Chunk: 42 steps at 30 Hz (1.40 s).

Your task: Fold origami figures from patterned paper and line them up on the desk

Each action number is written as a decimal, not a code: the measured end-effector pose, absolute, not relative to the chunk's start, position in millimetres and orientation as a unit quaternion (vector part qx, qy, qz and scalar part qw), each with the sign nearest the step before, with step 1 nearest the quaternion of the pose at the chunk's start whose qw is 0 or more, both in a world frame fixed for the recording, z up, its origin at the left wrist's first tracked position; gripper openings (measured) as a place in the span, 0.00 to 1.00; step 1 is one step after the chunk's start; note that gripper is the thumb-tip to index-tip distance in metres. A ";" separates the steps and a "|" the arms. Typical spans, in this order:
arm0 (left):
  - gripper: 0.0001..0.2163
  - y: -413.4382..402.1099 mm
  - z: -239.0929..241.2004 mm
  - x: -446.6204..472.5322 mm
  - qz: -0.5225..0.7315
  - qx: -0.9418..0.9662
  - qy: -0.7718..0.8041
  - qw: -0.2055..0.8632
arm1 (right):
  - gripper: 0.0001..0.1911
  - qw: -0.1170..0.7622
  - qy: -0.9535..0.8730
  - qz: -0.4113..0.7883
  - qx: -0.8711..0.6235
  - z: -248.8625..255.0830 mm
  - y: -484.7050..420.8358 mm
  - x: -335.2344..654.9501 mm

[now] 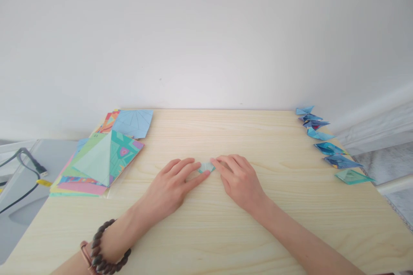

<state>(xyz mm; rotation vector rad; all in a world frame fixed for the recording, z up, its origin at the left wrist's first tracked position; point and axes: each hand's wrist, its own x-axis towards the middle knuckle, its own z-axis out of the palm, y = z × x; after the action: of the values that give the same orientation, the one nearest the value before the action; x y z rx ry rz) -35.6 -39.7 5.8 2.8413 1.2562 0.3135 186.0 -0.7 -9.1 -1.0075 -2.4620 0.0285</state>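
A small folded piece of pale teal origami paper (206,166) lies on the table in front of me, partly covered by my fingers. My left hand (176,182) pins its left side and near edge, with the thumb and fingertips on the paper. At its right corner, the fingertips of my right hand (239,180) come together on the paper, the other fingers loosely bent. The exact shape of the fold is hidden beneath the fingers.
To the left are stacked colourful paper sheets (125,154) and a light blue sheet (134,123). Several folded paper pieces (342,161) form a row along the right edge of the wooden table (213,232). Black cables (34,167) lie beyond the left edge; a white wall (206,38) rises behind.
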 end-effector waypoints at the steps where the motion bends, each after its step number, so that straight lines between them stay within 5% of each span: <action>1: 0.25 -39.8 5.6 -36.6 0.101 0.911 0.400 0.005 | 0.17 0.238 -0.900 0.008 -0.366 -8.9 -0.5 185.9; 33: 0.31 -54.0 -1.7 -30.7 0.079 0.877 0.475 0.003 | 0.15 0.242 -0.881 0.043 -0.403 -17.3 -2.4 187.2; 42: 0.19 -32.9 -4.2 -33.7 0.213 0.839 0.481 0.140 | 0.12 0.256 -0.862 0.192 -0.392 -10.3 13.7 183.1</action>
<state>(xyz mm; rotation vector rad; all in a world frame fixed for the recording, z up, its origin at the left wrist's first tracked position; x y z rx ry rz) -33.7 -32.9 -4.2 2.4240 1.3896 0.6150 183.1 13.7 -10.3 -1.0648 -2.3403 0.5216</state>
